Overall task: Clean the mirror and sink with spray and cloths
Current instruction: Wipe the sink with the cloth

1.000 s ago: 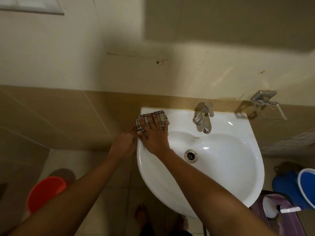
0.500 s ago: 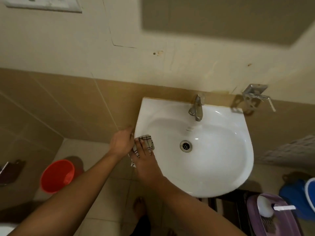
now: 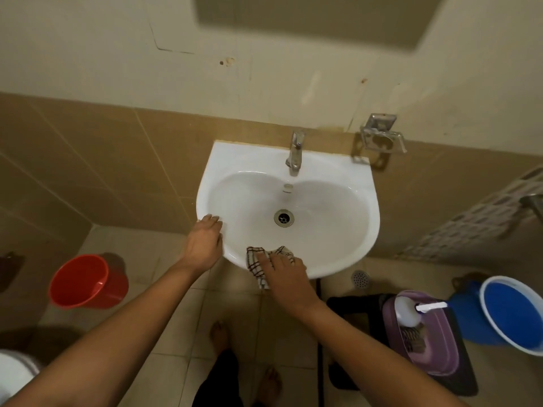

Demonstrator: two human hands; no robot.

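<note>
Head view looks down on a white sink [image 3: 346, 183] fixed to a tan tiled wall. Right hand [image 3: 286, 274] lies flat on a checked cloth [image 3: 255, 259], fingers spread and fairly straight, pressing it onto the sink's near rim, part of the cloth hanging over the edge. Left hand [image 3: 204, 245] rests on the rim's left edge, its fingers loosely extended over the lip and holding nothing. Beyond both hands, the drain [image 3: 283, 217] sits in the bowl's centre and the tap [image 3: 295, 152] stands at the back. Left of the left hand, a red bucket [image 3: 85, 282] stands on the floor. Right of the right hand sit a purple tub [image 3: 432, 342] and a blue bucket [image 3: 511, 312].
</note>
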